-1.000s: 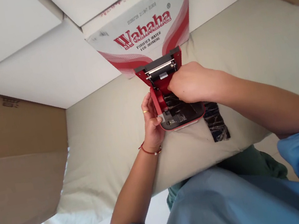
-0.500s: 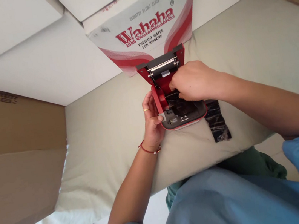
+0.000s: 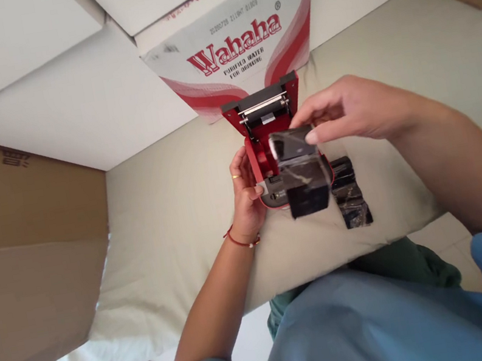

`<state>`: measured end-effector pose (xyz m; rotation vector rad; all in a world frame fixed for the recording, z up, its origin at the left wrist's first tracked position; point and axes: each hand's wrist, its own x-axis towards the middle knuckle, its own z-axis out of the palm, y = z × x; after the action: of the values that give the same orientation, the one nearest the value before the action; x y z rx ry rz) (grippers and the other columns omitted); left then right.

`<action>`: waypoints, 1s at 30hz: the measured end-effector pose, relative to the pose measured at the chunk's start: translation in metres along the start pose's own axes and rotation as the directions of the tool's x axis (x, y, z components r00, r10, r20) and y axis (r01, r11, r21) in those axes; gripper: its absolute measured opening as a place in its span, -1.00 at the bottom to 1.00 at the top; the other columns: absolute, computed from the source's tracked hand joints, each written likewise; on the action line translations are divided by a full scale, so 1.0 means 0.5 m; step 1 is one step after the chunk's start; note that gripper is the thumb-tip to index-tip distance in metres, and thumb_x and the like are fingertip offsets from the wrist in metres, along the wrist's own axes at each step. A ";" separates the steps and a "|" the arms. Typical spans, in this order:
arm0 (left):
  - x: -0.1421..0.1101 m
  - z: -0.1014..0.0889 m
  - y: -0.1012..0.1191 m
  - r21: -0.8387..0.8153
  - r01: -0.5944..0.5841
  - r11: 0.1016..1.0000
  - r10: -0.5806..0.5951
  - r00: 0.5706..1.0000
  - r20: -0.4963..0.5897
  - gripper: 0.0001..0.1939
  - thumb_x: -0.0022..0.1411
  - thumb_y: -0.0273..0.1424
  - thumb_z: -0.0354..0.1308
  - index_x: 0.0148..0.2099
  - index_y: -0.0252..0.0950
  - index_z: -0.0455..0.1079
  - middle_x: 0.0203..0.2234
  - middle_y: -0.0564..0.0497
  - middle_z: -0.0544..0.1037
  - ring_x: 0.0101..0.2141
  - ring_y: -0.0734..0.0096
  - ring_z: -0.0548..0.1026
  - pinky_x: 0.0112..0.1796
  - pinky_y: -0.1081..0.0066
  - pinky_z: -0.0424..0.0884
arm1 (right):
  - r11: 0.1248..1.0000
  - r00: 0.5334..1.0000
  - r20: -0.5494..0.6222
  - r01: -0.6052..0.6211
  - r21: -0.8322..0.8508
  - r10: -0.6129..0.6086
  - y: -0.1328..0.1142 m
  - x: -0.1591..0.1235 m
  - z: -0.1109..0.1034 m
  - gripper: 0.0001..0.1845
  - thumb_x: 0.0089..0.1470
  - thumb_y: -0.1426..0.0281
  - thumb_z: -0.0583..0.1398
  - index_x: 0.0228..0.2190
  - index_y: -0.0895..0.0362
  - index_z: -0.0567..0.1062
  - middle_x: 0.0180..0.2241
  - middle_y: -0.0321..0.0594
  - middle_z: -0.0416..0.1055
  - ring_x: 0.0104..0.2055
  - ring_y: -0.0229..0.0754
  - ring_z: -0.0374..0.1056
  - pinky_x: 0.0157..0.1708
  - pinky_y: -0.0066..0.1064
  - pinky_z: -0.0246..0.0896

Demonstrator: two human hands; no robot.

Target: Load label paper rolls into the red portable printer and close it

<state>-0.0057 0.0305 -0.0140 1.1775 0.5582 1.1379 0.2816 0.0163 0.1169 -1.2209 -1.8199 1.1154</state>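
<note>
A small red and black label printer (image 3: 274,197) stands on the cloth with its lid (image 3: 234,116) raised, a roller showing inside the lid. My left hand (image 3: 246,195) grips the printer's left side, thumb on the grey tab at its front corner. Between the thumb and fingers of my right hand (image 3: 341,113) is a roll of shiny black strip (image 3: 294,142), held above the open printer. Its loose end hangs down over the printer's front and hides part of it. A separate crinkled black strip (image 3: 350,193) lies on the cloth to the printer's right.
A white and red water carton (image 3: 239,33) stands right behind the printer, next to plain white boxes (image 3: 49,114). Brown cardboard boxes (image 3: 32,289) stand at the left and far right. Pale green cloth (image 3: 173,216) covers the work surface, with its front edge near my lap.
My right hand has drawn back and up out of the printer, lifting the black roll with its hanging strip. My left hand stays on the printer.
</note>
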 end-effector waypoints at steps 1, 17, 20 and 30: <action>0.000 -0.001 -0.001 -0.003 0.003 1.000 -0.003 1.000 0.005 -0.11 0.14 0.07 0.60 0.44 0.12 0.41 0.54 0.02 0.37 0.57 -0.15 0.27 0.54 -0.10 0.27 | 0.998 0.998 -0.049 -0.023 0.064 0.026 0.007 -0.022 -0.016 -0.67 0.17 0.16 0.49 -0.05 -0.02 0.84 -0.16 -0.24 0.79 -0.17 -0.14 0.63 -0.09 -0.19 0.52; 0.007 -0.011 -0.003 -0.008 0.001 1.000 -0.001 1.000 -0.003 -0.12 0.09 0.05 0.62 0.41 0.10 0.47 0.51 0.01 0.41 0.54 -0.15 0.30 0.50 -0.07 0.34 | 0.880 0.943 -0.239 -0.307 -0.363 0.231 0.113 -0.188 -0.035 -0.44 0.32 -0.12 0.29 0.05 -0.03 0.81 -0.17 -0.16 0.79 -0.25 -0.05 0.63 -0.21 -0.21 0.49; 0.006 -0.010 -0.002 0.000 -0.003 1.000 0.003 1.000 -0.004 -0.13 0.11 0.07 0.62 0.40 0.09 0.46 0.52 0.00 0.41 0.56 -0.15 0.28 0.52 -0.08 0.31 | 0.824 0.977 -0.059 -0.205 -0.528 0.205 0.109 -0.160 0.017 -0.56 0.34 0.06 0.27 0.07 -0.04 0.79 0.02 -0.16 0.79 -0.05 0.01 0.69 -0.13 -0.24 0.48; 0.004 -0.004 -0.012 0.004 -0.032 0.999 0.032 0.999 -0.008 -0.13 0.14 0.10 0.59 0.42 0.09 0.45 0.50 -0.01 0.41 0.56 -0.16 0.29 0.52 -0.09 0.31 | 0.762 0.993 -0.002 -0.091 -0.641 0.117 0.002 -0.209 -0.061 -0.61 0.25 -0.02 0.40 -0.04 -0.08 0.80 -0.17 -0.18 0.77 -0.13 0.04 0.64 -0.15 -0.24 0.42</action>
<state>-0.0041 0.0335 -0.0200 1.1895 0.5490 1.1699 0.3438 -0.0730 0.1217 -1.7068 -2.2831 0.5593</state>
